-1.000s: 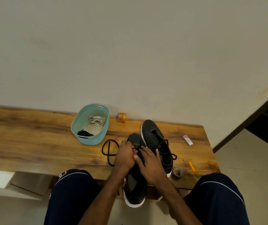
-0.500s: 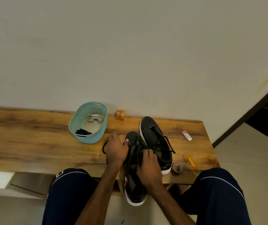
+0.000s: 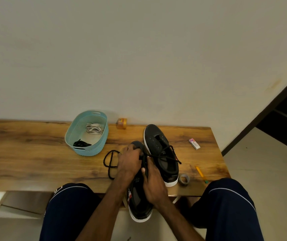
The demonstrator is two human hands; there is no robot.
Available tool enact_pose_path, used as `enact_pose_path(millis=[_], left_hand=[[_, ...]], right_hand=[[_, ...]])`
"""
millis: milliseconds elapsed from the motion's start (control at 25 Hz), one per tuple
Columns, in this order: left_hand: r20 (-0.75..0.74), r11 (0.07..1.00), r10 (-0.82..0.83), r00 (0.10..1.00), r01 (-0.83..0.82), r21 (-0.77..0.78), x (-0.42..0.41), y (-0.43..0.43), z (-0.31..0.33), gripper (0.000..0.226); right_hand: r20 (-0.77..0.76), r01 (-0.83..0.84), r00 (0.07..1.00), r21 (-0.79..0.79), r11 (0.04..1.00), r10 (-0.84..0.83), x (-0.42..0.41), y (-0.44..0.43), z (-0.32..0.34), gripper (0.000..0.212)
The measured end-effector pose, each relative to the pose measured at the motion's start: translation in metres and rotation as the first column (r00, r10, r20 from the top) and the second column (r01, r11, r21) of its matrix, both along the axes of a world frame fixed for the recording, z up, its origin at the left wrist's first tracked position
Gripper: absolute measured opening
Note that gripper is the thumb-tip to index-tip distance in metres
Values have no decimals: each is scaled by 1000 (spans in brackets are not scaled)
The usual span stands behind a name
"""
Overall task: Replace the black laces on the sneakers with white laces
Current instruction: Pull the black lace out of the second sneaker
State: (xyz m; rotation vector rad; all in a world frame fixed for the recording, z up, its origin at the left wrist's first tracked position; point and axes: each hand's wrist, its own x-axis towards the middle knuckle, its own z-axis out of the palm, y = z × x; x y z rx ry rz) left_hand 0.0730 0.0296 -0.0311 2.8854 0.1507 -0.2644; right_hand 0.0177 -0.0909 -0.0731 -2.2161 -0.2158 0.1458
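Left hand (image 3: pixel 130 160) shifted onto sneaker (image 3: pixel 140 204) toe, fingers gripping; right hand (image 3: pixel 154 181) fingers clasp sneaker middle.

Dim, soft light; wide-angle edge distortion

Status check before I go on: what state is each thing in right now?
Near sneaker: gripped by left hand and right hand, heel past table edge.
Far sneaker: on table, partly unlaced.
Black lace loop: lying on table.
White laces: bundled in basket.
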Motion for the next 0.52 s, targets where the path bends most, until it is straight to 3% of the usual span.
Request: enact_pose_path(millis=[360, 520], left_hand=[[-39, 998, -55, 998, 56, 11, 4, -6, 1, 26], [95, 994, 14, 995, -24, 103, 3, 1, 6, 20]], right_hand=[[-14, -53, 999, -115, 992, 52, 2, -3, 0, 57], [8, -70, 997, -191, 979, 73, 2, -3, 3, 53]])
